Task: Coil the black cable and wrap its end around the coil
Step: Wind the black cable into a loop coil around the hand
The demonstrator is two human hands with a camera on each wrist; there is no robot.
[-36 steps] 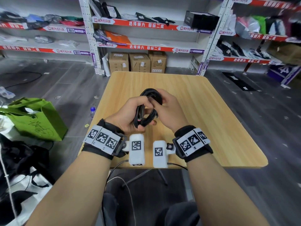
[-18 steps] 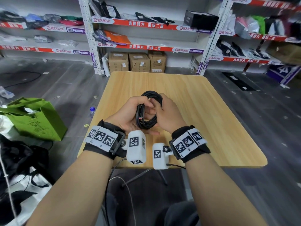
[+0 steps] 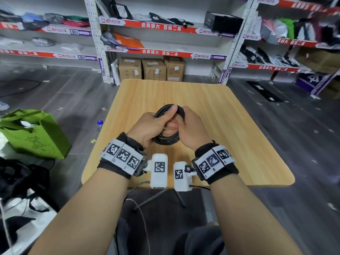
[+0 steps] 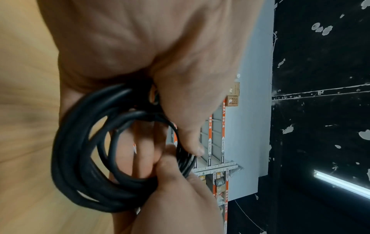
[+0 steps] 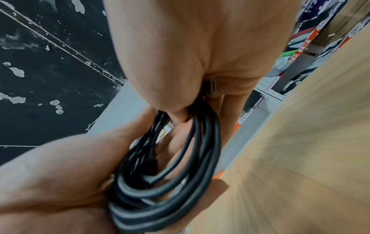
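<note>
The black cable [image 3: 166,139] is wound into a small coil of several loops, held upright above the wooden table [image 3: 230,126] between both hands. My left hand [image 3: 152,124] grips the coil's left side, its thumb lying over the top loops. My right hand [image 3: 191,129] grips the right side, fingers curled through the ring. In the left wrist view the coil [image 4: 84,158] hangs below my palm. In the right wrist view a metal plug end [image 5: 213,87] sits tucked in my right palm above the loops [image 5: 170,182].
Under my hands the table top shows bare wood. A green bag [image 3: 35,133] and a small bottle [image 3: 99,124] sit on the floor to the left. Cardboard boxes [image 3: 150,69] and shelving stand behind the table.
The coil has turned from edge-on to a rounder, more face-on ring. My left thumb has slid up over the top loops, and both hands have closed in on the coil.
</note>
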